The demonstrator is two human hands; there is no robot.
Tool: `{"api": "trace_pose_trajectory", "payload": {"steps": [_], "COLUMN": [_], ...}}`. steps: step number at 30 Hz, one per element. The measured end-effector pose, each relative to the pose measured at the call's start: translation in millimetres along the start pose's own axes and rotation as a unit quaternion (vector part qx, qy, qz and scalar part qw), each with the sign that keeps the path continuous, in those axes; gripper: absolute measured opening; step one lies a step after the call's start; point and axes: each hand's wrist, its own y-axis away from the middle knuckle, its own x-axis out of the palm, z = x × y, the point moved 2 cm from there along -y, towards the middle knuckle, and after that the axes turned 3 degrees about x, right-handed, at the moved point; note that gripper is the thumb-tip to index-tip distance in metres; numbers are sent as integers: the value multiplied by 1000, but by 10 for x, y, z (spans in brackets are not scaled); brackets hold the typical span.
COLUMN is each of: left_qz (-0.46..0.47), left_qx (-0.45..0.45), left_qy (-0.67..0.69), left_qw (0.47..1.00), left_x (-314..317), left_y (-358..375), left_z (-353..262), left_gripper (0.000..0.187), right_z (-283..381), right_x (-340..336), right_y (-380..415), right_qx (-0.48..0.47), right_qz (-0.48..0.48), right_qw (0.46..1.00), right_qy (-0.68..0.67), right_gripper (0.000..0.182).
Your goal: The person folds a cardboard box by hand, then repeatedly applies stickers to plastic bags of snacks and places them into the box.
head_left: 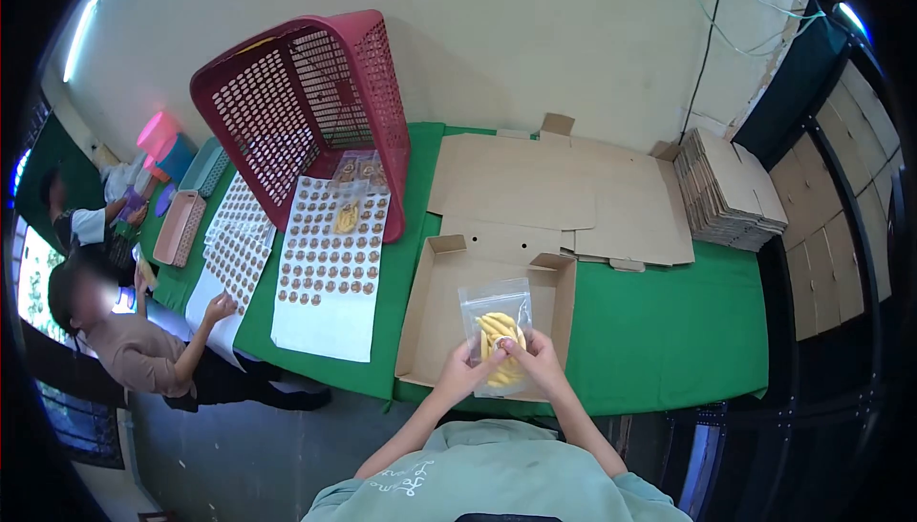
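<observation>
Both hands hold a clear zip bag [496, 323] of yellow, finger-shaped pieces above an open cardboard box [418, 333]. My left hand [462, 369] grips the bag's left side, its fingers closed. On the other side, my right hand [537, 363] has its fingers closed on the bag, with the thumbs close together over a small round spot on its front. A sheet of round brown stickers [325, 329] lies left of the box. Another bag of yellow pieces [347, 217] rests on the sheet's upper part, at the mouth of a tipped red basket [394, 121].
Flattened cardboard [516, 178] lies behind the box, and a stack of folded boxes [731, 188] stands at the right on the green table [669, 331]. At left are more sticker sheets [234, 250], a pink basket [179, 229], a teal basket [203, 169] and two people.
</observation>
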Motion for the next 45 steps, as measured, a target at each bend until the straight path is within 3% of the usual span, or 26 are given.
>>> {"api": "trace_pose_trajectory", "payload": {"steps": [2,4,8,9,12,15,18,21,24,27,30,35,40,43,45], "left_qz": [0,-30,-6,6,17,13,-15,-30,-20,-18,-13,0,20,-16,-24], "left_qx": [6,29,30,32,20,-4,0,30,40,60,96,109,46,1,17], "left_qy": [4,-8,-16,-13,4,32,59,42,19,-9,-41,-39,13,88,75], "left_qw": [1000,999,999,999,1000,999,998,998,999,998,994,993,999,996,997], "left_x": [112,221,328,339,418,436,465,467,457,476,476,415,355,338,372], "left_y": [41,45,56,55,66,81,74,80,75,94,109,22,13,4,-1], "left_z": [68,111,108,99,72,113,47,3,-29,-147,-407,-406,-355,-271,-324], "left_gripper": [26,25,24,24,24,23,22,22,21,20,22,24,26,27,24], "right_z": [52,81,237,271,261,212,179,195,448,666,646,730,555,466,448], "right_x": [-5,-59,-137,-116,-151,-218,-266,-237,-172,-92,-70,-55,-80,-60,35], "right_y": [64,144,293,319,339,316,250,185,319,395,321,233,163,172,227], "right_qx": [-44,-70,-100,-148,-189,-107,-130,-247,-186,-199,-232,-183,-124,-119,-136], "right_qz": [-38,-92,-166,-192,-206,-181,-144,-146,-172,-198,-193,-164,-124,-76,-75], "right_qw": [998,990,957,941,936,964,978,947,950,923,932,962,983,989,986], "right_qy": [1,84,215,235,213,163,71,147,184,265,201,122,49,47,61], "right_gripper": [23,22,26,29,30,30,25,23,23,13,14,19,19,16,16]}}
